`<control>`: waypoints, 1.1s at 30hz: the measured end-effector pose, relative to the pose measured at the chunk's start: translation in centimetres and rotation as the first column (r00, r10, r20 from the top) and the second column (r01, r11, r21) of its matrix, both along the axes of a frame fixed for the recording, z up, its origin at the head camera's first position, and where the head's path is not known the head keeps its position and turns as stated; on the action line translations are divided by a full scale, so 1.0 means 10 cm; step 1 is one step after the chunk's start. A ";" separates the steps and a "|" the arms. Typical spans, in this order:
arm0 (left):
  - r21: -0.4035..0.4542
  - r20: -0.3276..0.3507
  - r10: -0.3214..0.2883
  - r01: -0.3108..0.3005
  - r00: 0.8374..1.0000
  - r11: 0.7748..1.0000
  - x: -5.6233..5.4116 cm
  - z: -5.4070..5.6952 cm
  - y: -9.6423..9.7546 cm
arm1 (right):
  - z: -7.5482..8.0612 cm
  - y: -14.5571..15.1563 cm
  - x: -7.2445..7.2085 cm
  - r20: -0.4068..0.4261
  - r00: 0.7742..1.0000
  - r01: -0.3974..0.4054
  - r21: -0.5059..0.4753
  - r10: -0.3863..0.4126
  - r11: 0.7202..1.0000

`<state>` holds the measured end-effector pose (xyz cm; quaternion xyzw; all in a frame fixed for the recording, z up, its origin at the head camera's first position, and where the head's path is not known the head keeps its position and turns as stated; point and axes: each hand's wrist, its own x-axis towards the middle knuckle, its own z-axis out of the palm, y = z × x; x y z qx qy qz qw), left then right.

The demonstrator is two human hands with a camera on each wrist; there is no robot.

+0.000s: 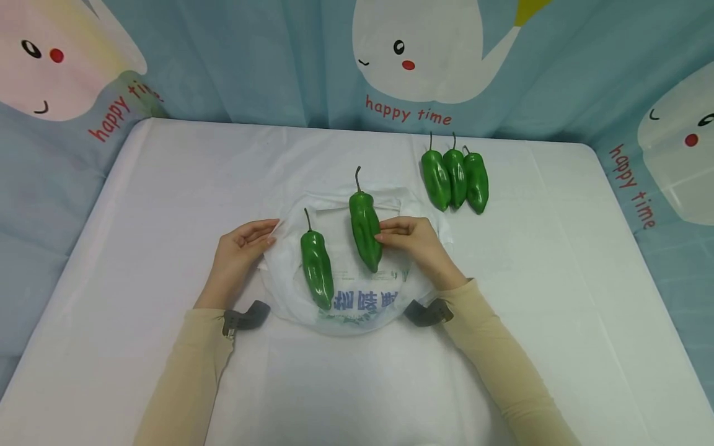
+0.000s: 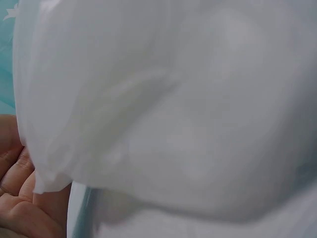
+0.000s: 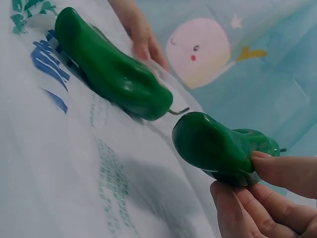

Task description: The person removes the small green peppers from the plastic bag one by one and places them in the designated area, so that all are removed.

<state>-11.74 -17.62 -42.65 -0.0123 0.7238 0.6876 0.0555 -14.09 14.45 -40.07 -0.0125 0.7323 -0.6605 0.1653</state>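
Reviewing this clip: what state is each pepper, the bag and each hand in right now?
Plastic bag: spread out, wrinkled, printed side showing.
Held pepper: stem on, held over the bag.
Lying pepper: stem on, resting within the bag's outline, not held.
Three far peppers: side by side on the table, stems on.
Left hand: pinching the bag's edge.
Right hand: pinching the held pepper.

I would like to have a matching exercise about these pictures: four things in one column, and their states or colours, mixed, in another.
1. left hand
2. right hand
3. group of three peppers
4. curtain

A. lying side by side on the table
B. blue, with red lettering
C. grips a single pepper
D. holds the edge of the bag

Pairs: 1-D, 2-C, 3-A, 4-B
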 end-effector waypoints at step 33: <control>0.025 -0.013 0.001 -0.001 1.000 1.000 0.00 0.00 0.00 | 0.08 0.26 -0.10 -0.047 0.994 0.100 -0.059 -0.103 0.993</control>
